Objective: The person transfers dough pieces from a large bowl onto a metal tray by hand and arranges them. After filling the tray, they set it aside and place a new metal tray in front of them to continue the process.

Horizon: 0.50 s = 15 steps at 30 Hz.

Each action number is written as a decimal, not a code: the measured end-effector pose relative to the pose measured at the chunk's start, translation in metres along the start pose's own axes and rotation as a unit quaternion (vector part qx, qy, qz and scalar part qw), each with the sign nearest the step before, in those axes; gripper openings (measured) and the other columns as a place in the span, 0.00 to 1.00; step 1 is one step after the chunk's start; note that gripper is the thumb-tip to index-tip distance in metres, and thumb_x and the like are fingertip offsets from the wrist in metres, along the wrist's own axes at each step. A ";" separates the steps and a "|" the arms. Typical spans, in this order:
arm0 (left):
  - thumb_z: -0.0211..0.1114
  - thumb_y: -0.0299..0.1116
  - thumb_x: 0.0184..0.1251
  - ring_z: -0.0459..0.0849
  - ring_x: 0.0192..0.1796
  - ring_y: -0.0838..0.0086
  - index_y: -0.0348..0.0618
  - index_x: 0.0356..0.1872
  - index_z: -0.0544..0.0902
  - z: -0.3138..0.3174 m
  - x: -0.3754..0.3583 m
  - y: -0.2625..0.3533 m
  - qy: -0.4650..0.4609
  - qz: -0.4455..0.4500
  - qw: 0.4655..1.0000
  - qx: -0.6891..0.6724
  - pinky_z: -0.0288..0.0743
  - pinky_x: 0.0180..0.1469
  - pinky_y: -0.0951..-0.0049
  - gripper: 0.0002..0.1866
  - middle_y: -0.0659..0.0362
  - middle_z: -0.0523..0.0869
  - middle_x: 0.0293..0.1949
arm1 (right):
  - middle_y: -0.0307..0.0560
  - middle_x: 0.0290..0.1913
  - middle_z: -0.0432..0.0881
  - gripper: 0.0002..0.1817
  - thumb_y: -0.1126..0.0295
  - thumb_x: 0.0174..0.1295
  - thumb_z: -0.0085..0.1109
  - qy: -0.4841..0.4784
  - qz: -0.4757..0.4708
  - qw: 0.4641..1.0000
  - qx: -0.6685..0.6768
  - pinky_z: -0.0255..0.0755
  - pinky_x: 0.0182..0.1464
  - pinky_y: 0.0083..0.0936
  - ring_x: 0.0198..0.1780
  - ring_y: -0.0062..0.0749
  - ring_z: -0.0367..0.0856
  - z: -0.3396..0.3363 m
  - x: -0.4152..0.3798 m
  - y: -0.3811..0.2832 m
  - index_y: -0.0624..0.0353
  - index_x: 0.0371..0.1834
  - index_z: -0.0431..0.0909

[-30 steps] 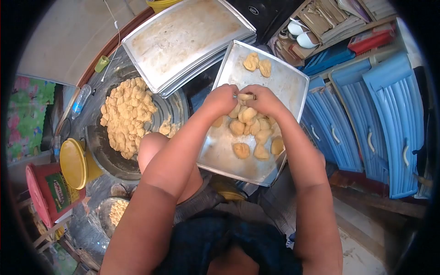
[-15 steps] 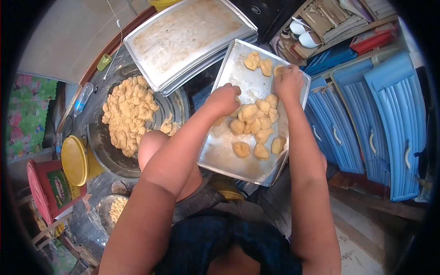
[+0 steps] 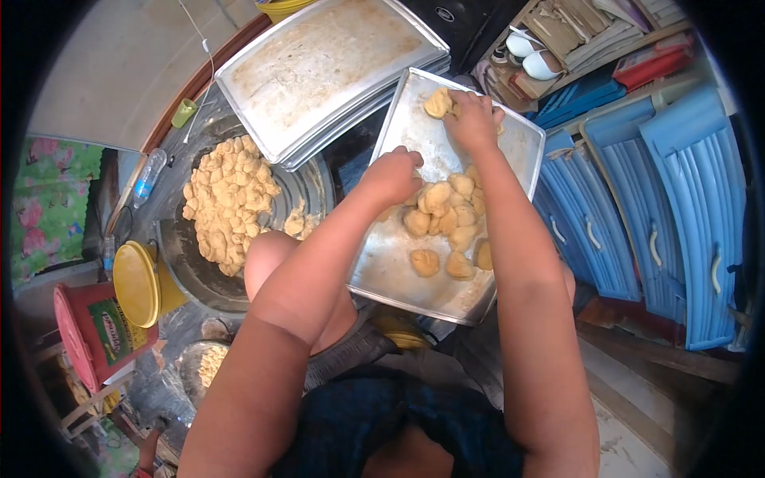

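Note:
A metal tray (image 3: 398,275) lies tilted in front of me with a heap of yellowish dough pieces (image 3: 437,197) in its middle and single pieces below the heap. My left hand (image 3: 393,174) is at the heap's left edge, fingers curled, and what they hold is hidden. At the tray's far edge my right hand (image 3: 473,119) reaches down over the dough pieces there, its fingers bent and partly covering them. One dough piece (image 3: 437,103) shows just left of that hand.
A large round basin (image 3: 307,179) with many dough pieces stands at the left. Stacked trays (image 3: 319,72) lie beyond it. Blue drawers (image 3: 689,215) stand at the right, a yellow bucket (image 3: 135,284) and red bucket (image 3: 84,334) at the left.
My right hand has moved left along the tray's far edge, over the dough pieces there. My left hand has hardly moved. The view has shifted slightly.

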<state>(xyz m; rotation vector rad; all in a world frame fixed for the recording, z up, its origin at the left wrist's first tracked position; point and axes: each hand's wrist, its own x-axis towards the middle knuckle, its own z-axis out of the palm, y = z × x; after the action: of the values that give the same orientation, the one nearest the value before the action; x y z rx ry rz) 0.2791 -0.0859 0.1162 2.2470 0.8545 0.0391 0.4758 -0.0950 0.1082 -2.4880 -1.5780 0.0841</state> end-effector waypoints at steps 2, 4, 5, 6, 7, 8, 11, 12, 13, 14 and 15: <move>0.65 0.37 0.53 0.78 0.48 0.56 0.43 0.45 0.79 -0.003 0.000 0.002 -0.014 -0.007 1.000 0.001 0.72 0.50 0.62 0.18 0.49 0.78 0.44 | 0.41 0.57 0.70 0.30 0.59 0.46 0.65 -0.011 0.006 1.000 0.003 0.51 0.60 0.46 0.62 0.39 0.62 -0.002 -0.001 -0.005 0.41 0.57 0.72; 0.65 0.37 0.53 0.77 0.50 0.56 0.44 0.46 0.79 -0.003 0.000 0.002 -0.026 -0.013 1.000 0.002 0.72 0.52 0.62 0.18 0.48 0.77 0.46 | 0.41 0.55 0.72 0.29 0.59 0.46 0.64 0.045 0.013 0.999 0.019 0.52 0.60 0.45 0.62 0.38 0.63 0.000 -0.007 -0.004 0.42 0.56 0.73; 0.65 0.37 0.53 0.77 0.50 0.56 0.44 0.46 0.79 -0.002 0.000 0.000 -0.026 -0.010 1.000 -0.003 0.71 0.52 0.62 0.18 0.49 0.77 0.46 | 0.41 0.54 0.73 0.27 0.59 0.47 0.64 0.102 0.018 0.994 0.034 0.52 0.60 0.44 0.61 0.37 0.63 0.000 -0.010 -0.003 0.43 0.55 0.74; 0.64 0.37 0.53 0.77 0.50 0.56 0.44 0.46 0.79 -0.002 0.001 0.000 -0.025 -0.007 1.000 -0.008 0.71 0.52 0.62 0.18 0.49 0.77 0.47 | 0.41 0.54 0.73 0.27 0.59 0.47 0.64 0.102 0.017 0.994 0.034 0.52 0.60 0.44 0.61 0.37 0.63 -0.004 -0.012 -0.003 0.43 0.55 0.74; 0.64 0.37 0.53 0.77 0.50 0.56 0.44 0.46 0.79 -0.002 0.001 -0.001 -0.023 -0.009 1.000 -0.009 0.71 0.52 0.62 0.18 0.49 0.77 0.47 | 0.42 0.51 0.75 0.25 0.61 0.48 0.63 0.081 0.036 0.996 0.021 0.52 0.59 0.41 0.60 0.36 0.64 -0.010 -0.015 -0.002 0.44 0.54 0.75; 0.64 0.37 0.53 0.77 0.50 0.56 0.44 0.46 0.79 -0.002 0.001 -0.001 -0.023 -0.006 1.000 -0.005 0.71 0.52 0.62 0.18 0.49 0.77 0.47 | 0.42 0.49 0.76 0.23 0.63 0.49 0.62 0.058 0.057 0.997 0.009 0.52 0.58 0.39 0.59 0.36 0.65 -0.014 -0.016 0.000 0.46 0.52 0.76; 0.64 0.37 0.53 0.77 0.50 0.56 0.44 0.46 0.79 -0.002 -0.002 0.003 -0.024 -0.007 1.000 0.003 0.71 0.53 0.62 0.18 0.49 0.77 0.47 | 0.41 0.47 0.77 0.20 0.63 0.49 0.62 0.061 0.066 0.995 0.038 0.54 0.55 0.38 0.57 0.34 0.67 0.000 -0.013 0.014 0.48 0.48 0.79; 0.64 0.37 0.53 0.77 0.50 0.56 0.44 0.46 0.79 -0.002 -0.003 0.004 -0.022 -0.012 1.000 0.007 0.71 0.53 0.62 0.18 0.49 0.77 0.47 | 0.41 0.47 0.77 0.20 0.63 0.49 0.62 0.062 0.068 0.995 0.038 0.54 0.55 0.38 0.57 0.34 0.67 0.001 -0.013 0.014 0.48 0.48 0.79; 0.64 0.37 0.53 0.77 0.50 0.56 0.44 0.46 0.79 -0.002 -0.002 0.004 -0.023 -0.011 1.000 0.008 0.71 0.53 0.62 0.18 0.49 0.77 0.47 | 0.41 0.46 0.76 0.18 0.63 0.50 0.62 0.076 0.070 0.994 0.035 0.54 0.54 0.38 0.56 0.33 0.68 0.004 -0.013 0.013 0.48 0.47 0.80; 0.64 0.37 0.53 0.77 0.51 0.56 0.44 0.46 0.79 -0.002 -0.002 0.004 -0.025 -0.013 1.000 0.008 0.71 0.53 0.62 0.18 0.49 0.77 0.47 | 0.41 0.45 0.76 0.17 0.63 0.50 0.61 0.090 0.072 0.993 0.031 0.55 0.53 0.38 0.54 0.33 0.69 0.005 -0.012 0.012 0.48 0.46 0.81; 0.65 0.37 0.53 0.77 0.51 0.56 0.44 0.46 0.79 -0.002 -0.002 0.003 -0.027 -0.015 0.999 0.007 0.71 0.53 0.61 0.18 0.49 0.77 0.48 | 0.41 0.45 0.76 0.17 0.63 0.50 0.61 0.091 0.072 0.993 0.030 0.55 0.53 0.38 0.54 0.33 0.69 0.002 -0.013 0.010 0.48 0.46 0.81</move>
<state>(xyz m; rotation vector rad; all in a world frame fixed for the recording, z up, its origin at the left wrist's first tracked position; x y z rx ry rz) 0.2793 -0.0873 0.1201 2.2374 0.8605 -0.0419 0.4783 -0.1106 0.1035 -2.4811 -1.3046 -0.0711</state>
